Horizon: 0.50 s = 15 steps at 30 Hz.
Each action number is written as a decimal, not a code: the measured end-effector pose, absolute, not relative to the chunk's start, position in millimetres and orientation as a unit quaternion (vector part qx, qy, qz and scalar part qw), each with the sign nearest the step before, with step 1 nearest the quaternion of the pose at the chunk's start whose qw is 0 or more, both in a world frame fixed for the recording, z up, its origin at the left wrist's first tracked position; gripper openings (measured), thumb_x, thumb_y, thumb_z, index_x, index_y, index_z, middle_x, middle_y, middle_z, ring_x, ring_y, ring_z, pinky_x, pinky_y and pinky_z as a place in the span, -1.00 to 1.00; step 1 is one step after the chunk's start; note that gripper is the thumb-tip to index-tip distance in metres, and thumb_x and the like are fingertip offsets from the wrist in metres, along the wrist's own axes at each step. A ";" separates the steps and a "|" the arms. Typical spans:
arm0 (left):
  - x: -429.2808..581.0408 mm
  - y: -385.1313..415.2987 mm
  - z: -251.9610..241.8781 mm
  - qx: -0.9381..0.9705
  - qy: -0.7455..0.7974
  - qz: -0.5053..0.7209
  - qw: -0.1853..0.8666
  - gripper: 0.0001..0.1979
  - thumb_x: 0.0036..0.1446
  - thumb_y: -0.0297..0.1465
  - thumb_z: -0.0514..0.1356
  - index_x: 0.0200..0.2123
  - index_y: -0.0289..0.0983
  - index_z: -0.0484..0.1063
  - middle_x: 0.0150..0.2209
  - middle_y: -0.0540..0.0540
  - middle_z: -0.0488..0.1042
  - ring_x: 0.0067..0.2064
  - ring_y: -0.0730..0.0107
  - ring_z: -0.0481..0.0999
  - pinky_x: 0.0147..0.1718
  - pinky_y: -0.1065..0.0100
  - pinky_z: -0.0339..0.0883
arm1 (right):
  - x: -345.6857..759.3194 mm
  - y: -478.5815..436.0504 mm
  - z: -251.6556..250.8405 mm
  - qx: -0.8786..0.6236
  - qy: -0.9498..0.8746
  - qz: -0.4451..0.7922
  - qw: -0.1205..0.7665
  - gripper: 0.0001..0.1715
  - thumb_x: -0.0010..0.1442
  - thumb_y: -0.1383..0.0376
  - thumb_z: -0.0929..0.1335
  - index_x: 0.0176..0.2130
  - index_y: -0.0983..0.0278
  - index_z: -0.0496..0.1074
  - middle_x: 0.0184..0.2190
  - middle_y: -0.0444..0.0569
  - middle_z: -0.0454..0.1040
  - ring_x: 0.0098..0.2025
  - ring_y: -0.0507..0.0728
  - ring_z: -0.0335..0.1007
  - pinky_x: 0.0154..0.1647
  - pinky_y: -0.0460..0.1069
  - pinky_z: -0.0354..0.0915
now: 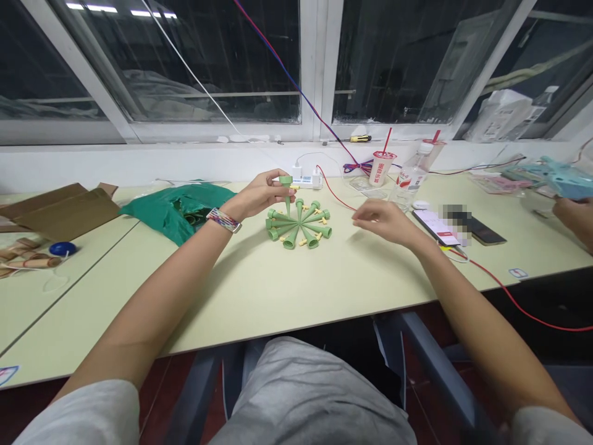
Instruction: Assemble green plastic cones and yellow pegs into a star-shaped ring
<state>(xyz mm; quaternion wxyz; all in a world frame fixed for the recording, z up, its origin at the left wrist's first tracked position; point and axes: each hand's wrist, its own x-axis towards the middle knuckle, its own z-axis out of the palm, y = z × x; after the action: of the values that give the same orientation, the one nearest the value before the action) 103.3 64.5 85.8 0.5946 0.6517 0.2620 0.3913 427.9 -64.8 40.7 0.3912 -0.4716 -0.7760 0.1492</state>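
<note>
My left hand (267, 193) pinches a green plant watering spike (288, 193) near its wide top, point down, over the far left edge of a ring of similar spikes. The ring of green watering spikes (301, 224) lies on the table, tips meeting in the middle and wide ends outward. Small yellow valves (319, 237) stick out from their sides. To the right of the ring, my right hand (386, 221) hovers over the table with fingers curled and fingertips together; nothing shows between them. A green plastic bag (185, 204) with more green pieces inside lies beside my left wrist.
At left are a cardboard piece (65, 210) and a wooden toy with a blue ball (62, 248). A water bottle (411, 176), a cup with a straw (382, 168), a phone (435, 227) and a red cable (504, 290) occupy the right. Another person's hand (574, 216) is at far right.
</note>
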 end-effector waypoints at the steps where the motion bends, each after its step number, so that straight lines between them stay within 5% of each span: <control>1: 104.4 63.5 84.7 0.653 0.262 0.390 0.594 -0.50 -0.26 -0.43 0.65 -0.29 -0.25 0.49 -0.57 0.15 0.30 -0.30 0.22 0.66 -0.10 0.16 0.53 | 411.7 -54.0 48.3 -0.454 -0.776 0.146 0.413 -0.80 0.24 0.13 0.52 -0.29 0.22 0.64 -0.28 0.00 0.57 -0.28 0.17 0.56 -0.17 0.12 0.52; 8: 105.0 67.7 74.7 0.675 0.270 0.376 0.575 -0.52 -0.18 -0.38 0.62 -0.24 -0.24 0.48 -0.55 0.12 0.40 -0.32 0.26 0.67 -0.23 0.27 0.50 | 334.8 10.3 62.3 -0.376 -0.762 0.095 0.519 -0.99 0.15 0.34 0.51 -0.33 0.24 0.62 -0.30 -0.04 0.51 -0.32 0.12 0.52 -0.22 0.07 0.50; 15: 107.0 68.4 67.9 0.686 0.263 0.370 0.568 -0.55 -0.13 -0.40 0.57 -0.20 -0.24 0.45 -0.38 0.03 0.57 -0.33 0.35 0.66 -0.26 0.31 0.48 | 324.0 16.1 55.2 -0.349 -0.764 0.091 0.534 -0.89 0.15 0.29 0.53 -0.28 0.23 0.56 -0.31 -0.05 0.54 -0.31 0.15 0.54 -0.20 0.08 0.53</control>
<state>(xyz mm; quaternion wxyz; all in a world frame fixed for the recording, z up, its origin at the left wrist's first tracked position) 107.0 68.4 67.9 0.5685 0.6860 0.2632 0.3701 324.0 16.1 55.2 0.5343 -0.3493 -0.7643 0.0913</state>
